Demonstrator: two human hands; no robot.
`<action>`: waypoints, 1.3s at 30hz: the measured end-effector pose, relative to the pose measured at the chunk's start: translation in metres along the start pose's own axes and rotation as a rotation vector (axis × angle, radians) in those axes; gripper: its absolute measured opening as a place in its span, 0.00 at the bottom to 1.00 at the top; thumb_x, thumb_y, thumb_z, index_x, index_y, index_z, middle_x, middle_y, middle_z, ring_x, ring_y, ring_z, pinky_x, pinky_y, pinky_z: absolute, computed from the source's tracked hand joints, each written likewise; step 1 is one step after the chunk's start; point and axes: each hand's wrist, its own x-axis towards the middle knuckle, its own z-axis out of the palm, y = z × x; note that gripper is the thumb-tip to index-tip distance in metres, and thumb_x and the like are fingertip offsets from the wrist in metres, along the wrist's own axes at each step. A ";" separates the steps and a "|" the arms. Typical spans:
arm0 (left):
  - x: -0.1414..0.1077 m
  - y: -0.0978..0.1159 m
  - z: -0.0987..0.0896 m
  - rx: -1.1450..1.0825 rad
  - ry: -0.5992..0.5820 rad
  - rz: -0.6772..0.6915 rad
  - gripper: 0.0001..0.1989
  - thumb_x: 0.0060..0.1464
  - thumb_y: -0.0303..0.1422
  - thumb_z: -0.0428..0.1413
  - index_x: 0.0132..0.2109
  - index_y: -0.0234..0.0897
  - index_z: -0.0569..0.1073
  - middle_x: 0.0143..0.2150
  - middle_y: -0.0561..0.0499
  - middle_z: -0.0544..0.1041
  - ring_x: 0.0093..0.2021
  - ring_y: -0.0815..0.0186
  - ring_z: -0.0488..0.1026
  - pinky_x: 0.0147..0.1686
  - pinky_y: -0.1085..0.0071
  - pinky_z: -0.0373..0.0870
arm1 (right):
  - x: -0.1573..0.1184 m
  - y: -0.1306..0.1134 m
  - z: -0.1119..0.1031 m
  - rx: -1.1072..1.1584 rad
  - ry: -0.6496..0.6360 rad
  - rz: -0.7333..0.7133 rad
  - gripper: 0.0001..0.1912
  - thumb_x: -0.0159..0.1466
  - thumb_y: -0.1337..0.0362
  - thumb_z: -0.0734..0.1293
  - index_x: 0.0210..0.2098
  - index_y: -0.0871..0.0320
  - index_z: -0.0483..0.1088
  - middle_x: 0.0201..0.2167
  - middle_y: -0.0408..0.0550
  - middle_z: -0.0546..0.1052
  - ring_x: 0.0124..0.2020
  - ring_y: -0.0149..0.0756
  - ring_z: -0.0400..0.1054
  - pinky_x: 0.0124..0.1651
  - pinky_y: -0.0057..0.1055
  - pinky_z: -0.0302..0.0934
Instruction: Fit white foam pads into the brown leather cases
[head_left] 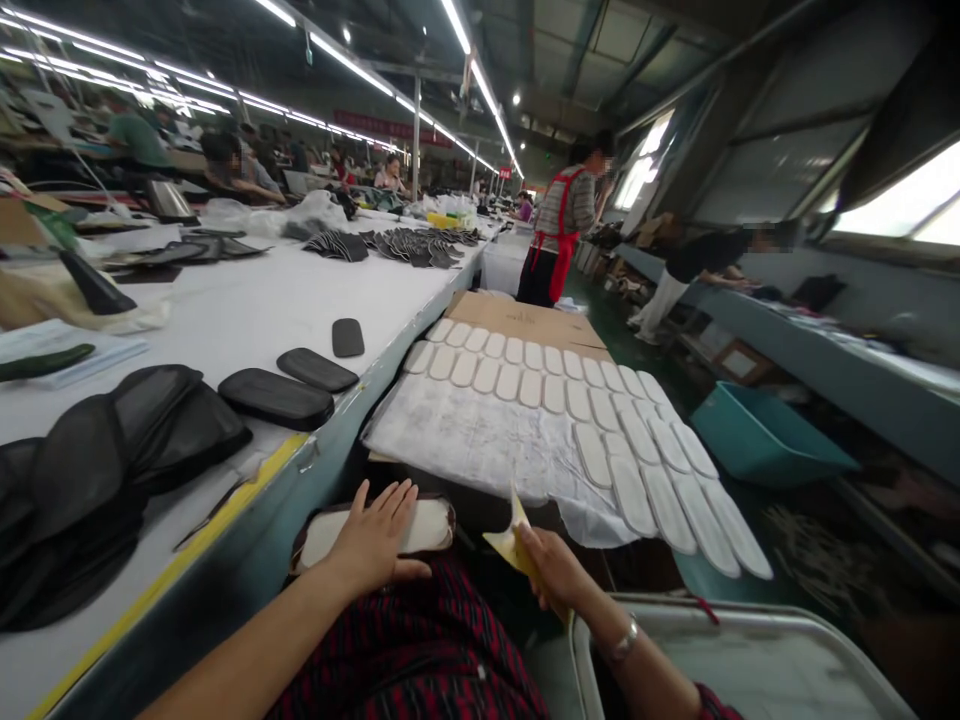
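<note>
Big workshop floor here, strip lights running off into the distance and people bent over work way at the back. Far left there's a long white table (pixel 202 320) with a heap of black pieces (pixel 82 455) near its close edge. Right of the heap, three dark pads (pixel 276 398) sit apart from it by the table's edge, and a batch of dark cutouts (pixel 420 246) lies further back.

Next along is the person's left hand (pixel 375 540) — palm down, fingers a bit fanned, thumb out to the side, lying flat on a white insole (pixel 427 527). That insole has a dark border around it and sits right in front of the person's checked clothes (pixel 420 660), beside the table.

Beyond it a pale cloth (pixel 472 430) is spread out with rows of white pieces (pixel 651 435) on it, cardboard (pixel 517 315) showing at the far end. The right hand (pixel 555 570) is near the cloth's close edge, thumb and fingers pinching a yellow sheet (pixel 506 548) — a silvery band (pixel 626 638) on that wrist.

Past the cloth stands someone in a red apron (pixel 559 225). Further right: a teal bin (pixel 765 440) on the floor, then a long bench (pixel 885 350) under the windows.
</note>
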 end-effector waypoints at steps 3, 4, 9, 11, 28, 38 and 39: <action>0.007 0.004 -0.004 -0.045 -0.050 -0.007 0.51 0.41 0.65 0.42 0.65 0.34 0.49 0.66 0.39 0.49 0.64 0.47 0.48 0.59 0.43 0.32 | 0.009 0.000 0.009 -0.141 -0.085 -0.034 0.28 0.62 0.39 0.50 0.33 0.59 0.61 0.18 0.38 0.62 0.11 0.27 0.58 0.08 0.20 0.50; 0.008 0.004 -0.004 -0.057 -0.062 -0.008 0.50 0.42 0.64 0.42 0.64 0.35 0.49 0.66 0.40 0.49 0.64 0.48 0.47 0.59 0.43 0.34 | 0.012 -0.004 0.010 -0.181 -0.109 -0.051 0.28 0.62 0.40 0.50 0.33 0.59 0.61 0.19 0.38 0.62 0.11 0.26 0.58 0.08 0.20 0.49; 0.007 -0.001 -0.003 -0.101 -0.064 0.047 0.41 0.50 0.59 0.41 0.64 0.41 0.49 0.65 0.43 0.52 0.64 0.51 0.51 0.59 0.45 0.36 | 0.037 -0.041 0.007 -0.506 -0.143 -0.239 0.25 0.67 0.47 0.48 0.33 0.59 0.65 0.21 0.42 0.66 0.13 0.24 0.58 0.11 0.20 0.47; 0.006 -0.004 -0.002 -0.111 -0.050 0.080 0.39 0.51 0.59 0.40 0.64 0.42 0.50 0.65 0.45 0.52 0.63 0.52 0.51 0.60 0.46 0.37 | 0.051 -0.055 0.006 -0.700 -0.178 -0.315 0.26 0.68 0.51 0.46 0.33 0.59 0.67 0.22 0.44 0.69 0.15 0.25 0.60 0.15 0.22 0.50; 0.022 0.016 -0.007 -0.145 -0.104 -0.044 0.57 0.32 0.51 0.59 0.65 0.29 0.46 0.67 0.40 0.43 0.65 0.50 0.45 0.60 0.53 0.47 | 0.093 -0.092 0.045 -1.071 0.070 -0.417 0.27 0.69 0.54 0.47 0.31 0.59 0.71 0.32 0.49 0.76 0.35 0.37 0.70 0.36 0.29 0.58; 0.020 0.017 -0.004 -0.181 0.019 0.016 0.45 0.37 0.50 0.60 0.59 0.28 0.60 0.61 0.35 0.61 0.60 0.49 0.57 0.60 0.54 0.50 | 0.092 -0.084 0.053 -1.113 -0.046 -0.501 0.26 0.70 0.57 0.46 0.35 0.61 0.71 0.32 0.54 0.76 0.34 0.40 0.70 0.35 0.32 0.60; 0.019 0.018 -0.005 -0.182 0.023 0.014 0.44 0.37 0.49 0.60 0.59 0.28 0.61 0.60 0.35 0.62 0.60 0.49 0.58 0.60 0.54 0.51 | 0.093 -0.084 0.052 -1.122 -0.082 -0.496 0.25 0.70 0.58 0.46 0.36 0.62 0.71 0.33 0.56 0.75 0.35 0.40 0.70 0.36 0.32 0.60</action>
